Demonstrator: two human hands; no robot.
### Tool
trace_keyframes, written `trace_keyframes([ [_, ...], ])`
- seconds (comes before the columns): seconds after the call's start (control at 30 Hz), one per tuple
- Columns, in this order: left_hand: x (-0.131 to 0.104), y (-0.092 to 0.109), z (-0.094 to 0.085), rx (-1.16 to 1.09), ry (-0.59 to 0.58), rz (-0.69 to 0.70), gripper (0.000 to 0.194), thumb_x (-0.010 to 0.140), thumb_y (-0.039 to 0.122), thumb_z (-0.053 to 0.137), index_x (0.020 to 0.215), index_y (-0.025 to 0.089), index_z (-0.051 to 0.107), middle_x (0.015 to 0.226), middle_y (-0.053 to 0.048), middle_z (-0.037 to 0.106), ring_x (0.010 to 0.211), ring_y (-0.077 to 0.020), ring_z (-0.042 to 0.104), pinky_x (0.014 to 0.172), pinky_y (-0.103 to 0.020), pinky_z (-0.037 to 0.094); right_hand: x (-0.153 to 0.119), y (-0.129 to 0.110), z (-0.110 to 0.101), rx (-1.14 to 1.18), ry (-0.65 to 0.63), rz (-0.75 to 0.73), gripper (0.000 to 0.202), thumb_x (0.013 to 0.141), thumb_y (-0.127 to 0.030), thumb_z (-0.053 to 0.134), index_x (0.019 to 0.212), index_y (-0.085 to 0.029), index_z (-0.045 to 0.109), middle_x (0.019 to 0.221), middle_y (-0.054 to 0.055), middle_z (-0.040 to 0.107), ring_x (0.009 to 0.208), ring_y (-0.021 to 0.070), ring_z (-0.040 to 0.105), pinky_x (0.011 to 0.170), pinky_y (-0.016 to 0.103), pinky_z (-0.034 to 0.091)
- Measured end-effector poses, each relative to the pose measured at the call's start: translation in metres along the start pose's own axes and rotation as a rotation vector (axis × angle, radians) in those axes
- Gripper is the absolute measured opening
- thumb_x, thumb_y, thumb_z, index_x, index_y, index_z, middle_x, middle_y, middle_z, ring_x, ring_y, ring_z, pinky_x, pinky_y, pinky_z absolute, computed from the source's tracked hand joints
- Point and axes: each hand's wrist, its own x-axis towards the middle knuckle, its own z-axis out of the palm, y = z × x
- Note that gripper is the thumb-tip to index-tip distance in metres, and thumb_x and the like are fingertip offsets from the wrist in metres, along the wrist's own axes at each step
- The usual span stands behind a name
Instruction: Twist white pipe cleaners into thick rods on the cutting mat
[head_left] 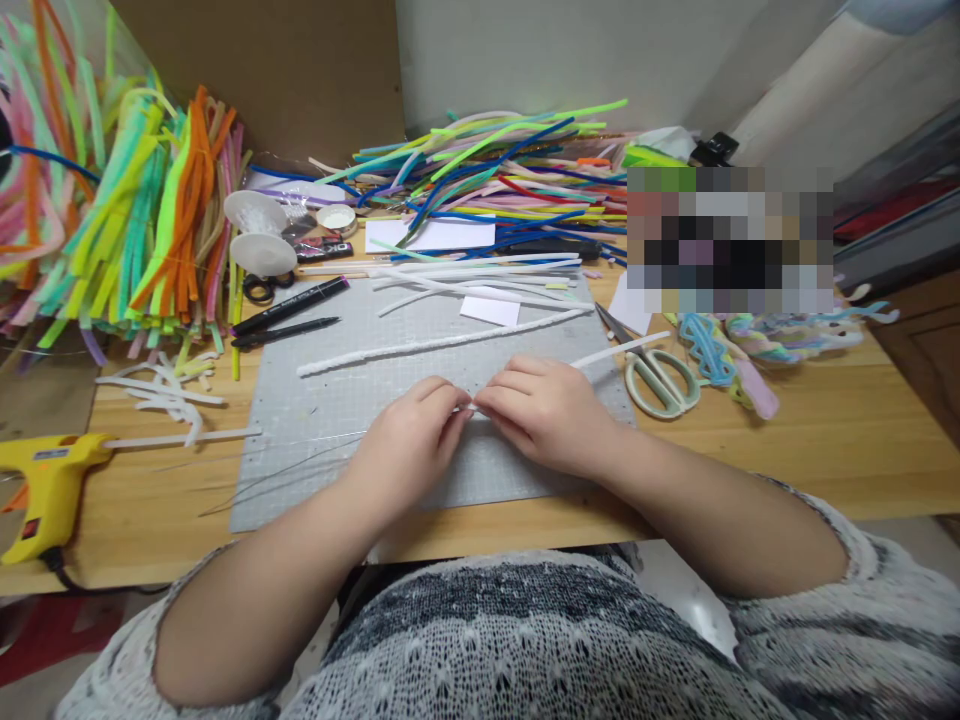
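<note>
My left hand point(412, 435) and my right hand point(544, 415) meet fingertip to fingertip over the grey cutting mat point(315, 410). Both are closed in a pinch, with a sliver of something pale between them. From my left hand a thin wire point(300, 441) runs out to the left across the mat. A white pipe cleaner point(622, 348) sticks out past my right hand, its other part hidden by the fingers. Beyond the hands lies a longer fuzzy white pipe cleaner point(442, 345), folded back at its right end.
Scissors point(660, 383) lie right of the mat. A yellow glue gun point(52, 480) is at the left, near white offcuts point(169, 395). Black markers point(289, 308), a wire spool point(262, 235) and coloured pipe cleaners point(480, 160) fill the back. Coloured bundles point(127, 210) stand left.
</note>
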Motion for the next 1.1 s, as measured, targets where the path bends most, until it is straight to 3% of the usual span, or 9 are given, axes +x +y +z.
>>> trace_keyframes([
  [0.13,-0.001,0.001,0.000,0.041,-0.009,0.020,0.024,0.086,0.025,0.052,0.108,0.016,0.053,0.100,-0.008,0.062,0.089,-0.0187,0.059,0.075,-0.033,0.050,0.000,-0.001,0.001,-0.001,-0.006,0.026,0.028,0.091,-0.024,0.042,0.084,-0.013,0.066,0.077,0.007,0.065,0.075,0.0175,0.049,0.065,0.029,0.035],
  [0.3,-0.002,0.002,0.003,0.119,0.032,0.043,0.017,0.089,0.026,0.047,0.096,0.016,0.058,0.095,-0.008,0.064,0.088,-0.0187,0.061,0.074,-0.032,0.051,0.001,-0.003,0.000,0.015,-0.015,0.049,0.028,0.091,-0.024,0.041,0.085,-0.012,0.066,0.076,0.007,0.065,0.075,0.0169,0.050,0.065,0.029,0.036],
  [0.47,-0.003,0.002,0.004,0.199,0.086,0.081,0.020,0.090,0.027,0.045,0.087,0.015,0.061,0.084,-0.007,0.066,0.075,-0.0165,0.061,0.064,-0.028,0.048,0.001,-0.003,-0.001,0.055,-0.028,0.074,0.027,0.090,-0.024,0.043,0.086,-0.013,0.067,0.077,0.007,0.066,0.076,0.0176,0.051,0.065,0.029,0.037],
  [0.7,-0.002,0.002,0.002,0.290,0.063,0.110,0.025,0.089,0.026,0.045,0.076,0.016,0.064,0.072,-0.005,0.066,0.063,-0.0160,0.059,0.053,-0.027,0.041,0.002,0.003,-0.010,0.212,-0.098,0.032,0.024,0.090,-0.024,0.045,0.091,-0.014,0.067,0.084,0.008,0.066,0.081,0.0175,0.054,0.072,0.030,0.041],
  [0.93,-0.003,0.000,-0.002,0.168,-0.024,0.158,0.015,0.085,0.020,0.050,0.081,0.020,0.065,0.076,-0.002,0.068,0.066,-0.0146,0.061,0.056,-0.025,0.044,0.001,0.027,-0.024,0.453,-0.203,-0.068,0.016,0.087,-0.016,0.049,0.089,-0.016,0.065,0.084,0.006,0.064,0.082,0.0140,0.056,0.074,0.028,0.043],
  [1.1,-0.004,0.005,-0.013,-0.049,0.025,0.178,0.012,0.086,0.023,0.053,0.080,0.019,0.063,0.076,0.001,0.068,0.067,-0.0114,0.062,0.059,-0.023,0.046,0.004,0.034,-0.014,0.560,-0.041,-0.129,0.017,0.089,-0.019,0.048,0.092,-0.015,0.064,0.082,0.006,0.064,0.079,0.0118,0.057,0.071,0.026,0.045],
])
